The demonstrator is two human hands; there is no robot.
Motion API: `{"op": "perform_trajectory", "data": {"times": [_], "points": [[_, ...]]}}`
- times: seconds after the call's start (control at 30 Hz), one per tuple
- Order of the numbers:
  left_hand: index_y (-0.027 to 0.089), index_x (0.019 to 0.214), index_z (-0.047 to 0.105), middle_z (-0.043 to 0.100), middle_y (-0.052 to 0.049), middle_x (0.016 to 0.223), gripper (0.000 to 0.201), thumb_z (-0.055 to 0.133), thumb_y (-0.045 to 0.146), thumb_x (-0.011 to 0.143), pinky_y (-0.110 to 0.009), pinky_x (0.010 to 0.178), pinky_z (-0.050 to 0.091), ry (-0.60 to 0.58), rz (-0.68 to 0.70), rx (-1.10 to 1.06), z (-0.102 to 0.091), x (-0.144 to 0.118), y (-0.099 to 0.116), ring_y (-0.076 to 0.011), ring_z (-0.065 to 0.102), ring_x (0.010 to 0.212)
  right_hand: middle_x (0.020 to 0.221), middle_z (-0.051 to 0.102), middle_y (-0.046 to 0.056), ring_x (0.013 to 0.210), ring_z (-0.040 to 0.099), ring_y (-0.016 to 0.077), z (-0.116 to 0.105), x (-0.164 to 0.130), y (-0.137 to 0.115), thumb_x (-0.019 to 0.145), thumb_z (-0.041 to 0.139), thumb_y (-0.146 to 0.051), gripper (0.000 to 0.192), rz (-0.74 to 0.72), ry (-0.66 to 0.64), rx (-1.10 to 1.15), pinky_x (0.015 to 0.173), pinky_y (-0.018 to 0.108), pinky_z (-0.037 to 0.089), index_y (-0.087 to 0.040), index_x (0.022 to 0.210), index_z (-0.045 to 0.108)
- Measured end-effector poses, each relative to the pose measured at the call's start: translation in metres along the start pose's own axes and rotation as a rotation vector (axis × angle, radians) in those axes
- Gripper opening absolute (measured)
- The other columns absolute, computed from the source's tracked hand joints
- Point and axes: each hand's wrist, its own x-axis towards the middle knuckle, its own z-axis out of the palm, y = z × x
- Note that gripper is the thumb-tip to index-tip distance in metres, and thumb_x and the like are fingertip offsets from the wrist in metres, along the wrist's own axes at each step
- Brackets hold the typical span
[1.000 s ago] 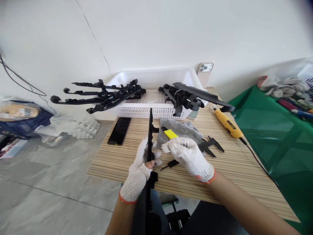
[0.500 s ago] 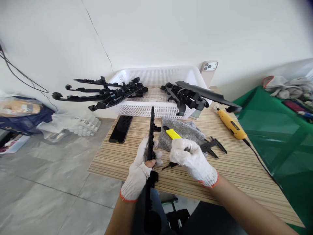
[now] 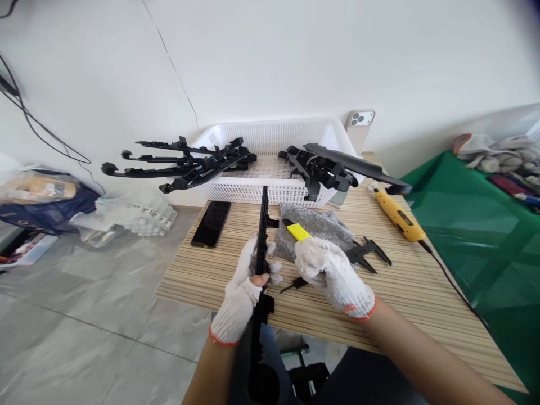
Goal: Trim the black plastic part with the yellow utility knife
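Left hand [image 3: 242, 295] was clamped round a long black plastic part [image 3: 262, 236], fingers [image 3: 275, 264] wrapped across its middle; part stood on edge, long axis running away from the person toward the white basket [image 3: 270, 135], near end dropping past the surface [image 3: 405, 292] edge to the lap; right hand [image 3: 333, 273] sat just right of the part, fingers curled shut on a yellow-handled knife [image 3: 297, 230], blade end aimed left-forward at the part but not clearly touching; left hand was the one on the part, right beside it; grey cloth [image 3: 320, 225] lay behind the right hand, black caliper [image 3: 371, 250] to its right
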Motion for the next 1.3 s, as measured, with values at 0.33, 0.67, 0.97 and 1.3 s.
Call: {"op": "perform_trajectory", "data": {"times": [0.33, 0.67, 0.97, 1.3], "points": [[0.030, 0.144, 0.048, 0.061, -0.008, 0.139, 0.084, 0.076, 0.026, 0.066, -0.037, 0.098, 0.052, -0.010, 0.027, 0.069, -0.003, 0.002, -0.003, -0.0290, 0.060, 0.121, 0.056, 0.035, -0.008, 0.044, 0.025, 0.0028, -0.004, 0.000, 0.000, 0.062, 0.068, -0.023, 0.029, 0.006, -0.017, 0.043, 0.039, 0.019, 0.017, -0.019, 0.057, 0.040], [0.028, 0.146, 0.048, 0.062, -0.009, 0.139, 0.086, 0.077, 0.026, 0.066, -0.043, 0.106, 0.047, 0.036, 0.014, 0.087, -0.006, 0.002, -0.005, -0.0316, 0.059, 0.124, 0.052, 0.028, -0.012, 0.042, 0.017, 0.0011, 0.000, -0.001, -0.005, 0.058, 0.059, -0.008, 0.032, 0.077, -0.120, 0.183, 0.039, 0.018, 0.011, -0.018, 0.086, 0.071], [0.028, 0.142, 0.051, 0.066, -0.010, 0.133, 0.083, 0.082, 0.027, 0.066, -0.038, 0.090, 0.058, 0.008, -0.012, -0.033, -0.003, 0.005, -0.008, -0.0313, 0.067, 0.114, 0.044, 0.032, -0.012, 0.036, 0.018, 0.0035, -0.003, -0.005, -0.007, 0.071, 0.065, -0.031, 0.020, 0.082, -0.076, 0.061, 0.035, 0.019, 0.010, -0.017, 0.086, 0.064], [0.022, 0.139, 0.056, 0.076, -0.010, 0.111, 0.079, 0.087, 0.038, 0.068, -0.028, 0.064, 0.058, 0.069, -0.096, -0.011, 0.008, -0.003, 0.000, -0.0250, 0.074, 0.085, 0.052, 0.050, -0.005, 0.038, 0.029, 0.0064, -0.002, -0.002, -0.007, 0.078, 0.062, -0.046, 0.030, 0.094, -0.067, -0.163, 0.037, 0.022, 0.021, -0.018, 0.085, 0.062]]}}
